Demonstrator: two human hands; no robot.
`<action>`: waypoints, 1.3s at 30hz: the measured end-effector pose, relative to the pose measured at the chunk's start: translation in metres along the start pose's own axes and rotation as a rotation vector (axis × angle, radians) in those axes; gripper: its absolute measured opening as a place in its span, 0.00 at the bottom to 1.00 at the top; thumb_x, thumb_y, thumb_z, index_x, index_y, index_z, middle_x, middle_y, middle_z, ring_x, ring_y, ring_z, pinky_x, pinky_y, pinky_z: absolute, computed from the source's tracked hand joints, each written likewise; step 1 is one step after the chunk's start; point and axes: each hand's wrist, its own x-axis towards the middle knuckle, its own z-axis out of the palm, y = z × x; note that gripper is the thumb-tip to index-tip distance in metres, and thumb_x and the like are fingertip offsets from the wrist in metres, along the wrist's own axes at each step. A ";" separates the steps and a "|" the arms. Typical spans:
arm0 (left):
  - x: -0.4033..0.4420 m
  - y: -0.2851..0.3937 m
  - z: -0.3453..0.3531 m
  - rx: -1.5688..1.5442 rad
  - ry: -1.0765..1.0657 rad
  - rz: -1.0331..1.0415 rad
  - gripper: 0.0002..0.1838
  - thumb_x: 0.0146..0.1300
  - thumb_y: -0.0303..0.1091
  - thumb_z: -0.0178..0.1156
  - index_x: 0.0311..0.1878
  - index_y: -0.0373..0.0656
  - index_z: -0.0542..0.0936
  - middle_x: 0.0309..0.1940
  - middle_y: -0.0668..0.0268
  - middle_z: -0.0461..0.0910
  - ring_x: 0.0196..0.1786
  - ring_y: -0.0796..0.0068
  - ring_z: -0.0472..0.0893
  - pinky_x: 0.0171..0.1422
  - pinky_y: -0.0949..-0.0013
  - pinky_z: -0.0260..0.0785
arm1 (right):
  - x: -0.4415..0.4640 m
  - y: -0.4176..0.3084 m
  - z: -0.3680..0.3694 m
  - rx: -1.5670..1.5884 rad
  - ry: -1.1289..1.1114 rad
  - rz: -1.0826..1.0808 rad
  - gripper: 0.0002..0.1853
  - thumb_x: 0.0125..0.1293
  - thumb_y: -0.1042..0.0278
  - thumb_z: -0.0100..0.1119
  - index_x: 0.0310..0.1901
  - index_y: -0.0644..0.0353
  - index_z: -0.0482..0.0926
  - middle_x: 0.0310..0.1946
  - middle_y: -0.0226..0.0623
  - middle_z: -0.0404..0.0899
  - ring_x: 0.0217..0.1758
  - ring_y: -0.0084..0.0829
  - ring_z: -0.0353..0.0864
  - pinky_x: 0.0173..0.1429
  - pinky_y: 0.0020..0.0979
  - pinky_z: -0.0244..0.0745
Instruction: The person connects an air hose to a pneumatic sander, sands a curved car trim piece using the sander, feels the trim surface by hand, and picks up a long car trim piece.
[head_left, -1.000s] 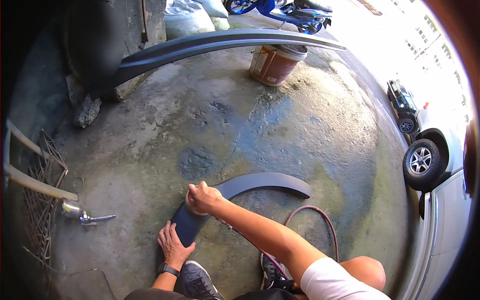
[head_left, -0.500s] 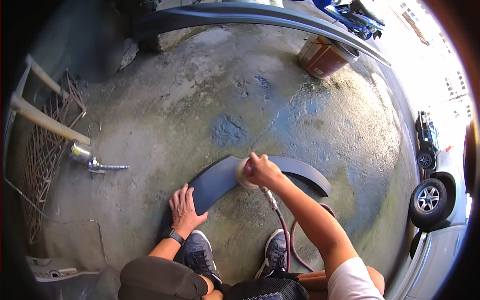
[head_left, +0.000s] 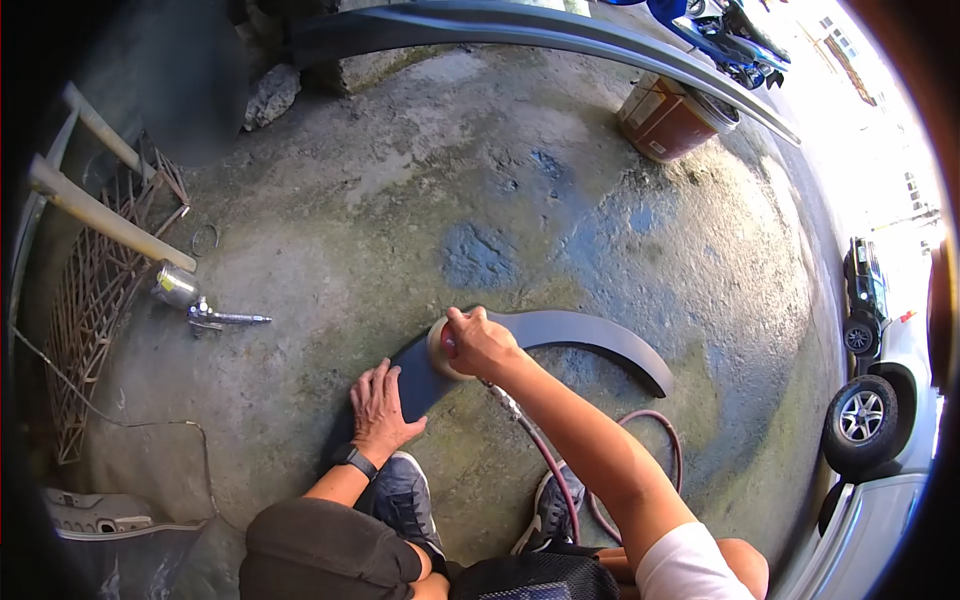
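A dark grey curved panel, like a wheel-arch flare (head_left: 595, 330), lies on the concrete floor in front of my shoes. My right hand (head_left: 482, 343) grips a round air sander (head_left: 438, 350) with a reddish top, and its pad rests on the left part of the flare. A dark red air hose (head_left: 550, 455) runs from the sander's metal fitting down toward my right foot and loops on the floor. My left hand (head_left: 378, 412), with fingers spread, lies flat on the flare's left end. Part of that end is hidden under the hand and wrist.
A spray gun (head_left: 225, 316) lies on the floor at left, near a rusty metal grille (head_left: 100, 310). A long dark trim panel (head_left: 500, 28) crosses the far side over a brown bucket (head_left: 665, 122). A blue motorbike (head_left: 730, 45) and a pickup (head_left: 900, 460) stand beyond.
My right hand has moved the sander left along the flare, closer to my left hand. The left hand stays on the flare's end. The view has shifted slightly.
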 end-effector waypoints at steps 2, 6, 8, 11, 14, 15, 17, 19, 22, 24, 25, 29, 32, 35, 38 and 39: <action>-0.001 -0.001 0.000 -0.009 0.001 -0.006 0.56 0.43 0.49 0.82 0.75 0.42 0.66 0.77 0.53 0.64 0.75 0.47 0.64 0.79 0.41 0.55 | -0.006 -0.008 0.005 -0.014 -0.031 -0.018 0.36 0.63 0.57 0.68 0.71 0.54 0.67 0.55 0.62 0.76 0.48 0.57 0.90 0.48 0.47 0.88; -0.001 -0.001 0.000 -0.030 0.005 -0.009 0.56 0.42 0.49 0.82 0.75 0.42 0.66 0.77 0.53 0.64 0.75 0.47 0.64 0.79 0.42 0.55 | -0.028 0.003 0.000 -0.031 -0.058 -0.046 0.35 0.63 0.56 0.68 0.70 0.54 0.67 0.55 0.62 0.76 0.48 0.57 0.90 0.47 0.48 0.88; -0.002 -0.001 0.000 -0.033 0.009 -0.009 0.56 0.42 0.49 0.82 0.74 0.42 0.66 0.77 0.53 0.64 0.75 0.47 0.64 0.79 0.41 0.55 | -0.037 0.021 -0.003 -0.023 -0.040 -0.017 0.35 0.64 0.55 0.68 0.70 0.55 0.67 0.54 0.63 0.76 0.47 0.59 0.89 0.47 0.49 0.88; -0.002 -0.003 0.002 -0.024 0.018 0.001 0.56 0.42 0.49 0.82 0.74 0.42 0.66 0.76 0.53 0.64 0.75 0.47 0.64 0.79 0.41 0.55 | -0.034 0.052 -0.010 -0.043 -0.036 0.099 0.34 0.65 0.55 0.66 0.70 0.56 0.68 0.54 0.64 0.76 0.49 0.60 0.89 0.49 0.51 0.88; -0.001 -0.003 0.004 -0.009 0.024 0.010 0.55 0.41 0.49 0.82 0.74 0.43 0.66 0.76 0.53 0.64 0.75 0.47 0.64 0.79 0.41 0.55 | -0.027 0.064 -0.026 -0.031 -0.026 0.176 0.33 0.66 0.56 0.64 0.71 0.57 0.69 0.54 0.64 0.76 0.49 0.60 0.89 0.48 0.51 0.88; -0.001 -0.002 0.003 -0.006 0.026 0.009 0.55 0.41 0.49 0.82 0.74 0.43 0.66 0.76 0.53 0.64 0.75 0.47 0.64 0.79 0.41 0.55 | -0.024 0.065 -0.030 -0.028 -0.013 0.182 0.33 0.66 0.57 0.64 0.71 0.57 0.69 0.54 0.64 0.76 0.50 0.60 0.89 0.49 0.51 0.88; -0.001 -0.001 0.003 0.000 0.026 0.009 0.55 0.41 0.49 0.82 0.74 0.43 0.66 0.76 0.54 0.65 0.75 0.47 0.64 0.79 0.41 0.55 | -0.019 0.061 -0.032 -0.020 0.001 0.188 0.33 0.67 0.57 0.63 0.71 0.58 0.69 0.54 0.64 0.76 0.51 0.60 0.89 0.50 0.50 0.88; -0.001 0.000 0.001 0.013 0.022 0.007 0.55 0.41 0.49 0.82 0.74 0.43 0.66 0.76 0.53 0.65 0.75 0.47 0.64 0.79 0.41 0.55 | -0.014 0.048 -0.034 -0.014 -0.067 0.162 0.38 0.63 0.57 0.68 0.74 0.56 0.67 0.56 0.63 0.76 0.53 0.60 0.88 0.52 0.50 0.88; 0.000 0.001 -0.001 0.009 0.008 -0.004 0.55 0.42 0.50 0.81 0.74 0.43 0.66 0.76 0.54 0.64 0.75 0.47 0.64 0.80 0.41 0.55 | -0.009 0.038 -0.028 0.001 -0.087 0.132 0.44 0.59 0.55 0.72 0.76 0.53 0.65 0.58 0.62 0.76 0.55 0.59 0.88 0.53 0.50 0.88; -0.001 0.001 -0.001 0.009 0.003 -0.006 0.55 0.42 0.50 0.81 0.74 0.43 0.66 0.76 0.54 0.64 0.75 0.47 0.63 0.80 0.41 0.55 | -0.010 0.037 -0.029 -0.010 -0.091 0.134 0.43 0.61 0.56 0.70 0.77 0.53 0.65 0.58 0.63 0.76 0.54 0.59 0.88 0.53 0.49 0.88; -0.001 0.001 -0.001 0.006 -0.002 -0.006 0.55 0.42 0.50 0.81 0.74 0.42 0.66 0.76 0.54 0.64 0.76 0.47 0.63 0.80 0.40 0.55 | -0.010 0.041 -0.029 -0.011 -0.090 0.134 0.43 0.61 0.56 0.70 0.77 0.53 0.65 0.58 0.63 0.76 0.54 0.59 0.88 0.53 0.49 0.88; -0.001 -0.001 0.001 0.015 -0.009 -0.007 0.55 0.43 0.49 0.81 0.74 0.42 0.66 0.76 0.53 0.64 0.76 0.47 0.63 0.80 0.40 0.55 | -0.015 0.061 -0.027 -0.024 -0.061 0.172 0.40 0.63 0.56 0.68 0.77 0.53 0.65 0.57 0.63 0.76 0.54 0.59 0.88 0.52 0.49 0.87; -0.001 -0.001 0.003 0.018 -0.001 0.000 0.55 0.43 0.49 0.81 0.74 0.43 0.66 0.77 0.53 0.64 0.76 0.47 0.63 0.79 0.40 0.55 | -0.018 0.054 -0.031 -0.014 -0.040 0.177 0.36 0.63 0.57 0.68 0.72 0.55 0.68 0.56 0.63 0.76 0.54 0.60 0.88 0.52 0.50 0.88; 0.000 0.000 0.002 0.014 -0.005 -0.006 0.54 0.42 0.49 0.81 0.74 0.43 0.66 0.77 0.53 0.64 0.76 0.47 0.63 0.79 0.40 0.55 | -0.011 0.039 -0.032 0.006 -0.059 0.143 0.36 0.60 0.59 0.71 0.69 0.55 0.69 0.56 0.62 0.77 0.54 0.60 0.88 0.52 0.50 0.88; 0.000 0.000 -0.001 0.006 -0.011 -0.015 0.54 0.42 0.49 0.81 0.74 0.44 0.66 0.77 0.54 0.64 0.76 0.47 0.63 0.79 0.40 0.55 | 0.002 0.042 -0.023 -0.001 -0.036 0.144 0.35 0.63 0.57 0.68 0.70 0.55 0.69 0.56 0.62 0.77 0.54 0.60 0.88 0.52 0.51 0.88; -0.001 0.000 -0.001 0.003 -0.010 -0.013 0.55 0.42 0.49 0.81 0.74 0.44 0.66 0.77 0.54 0.64 0.76 0.47 0.63 0.79 0.40 0.55 | 0.003 0.045 -0.022 -0.003 -0.034 0.141 0.35 0.63 0.57 0.68 0.70 0.55 0.69 0.56 0.62 0.77 0.54 0.60 0.88 0.52 0.51 0.88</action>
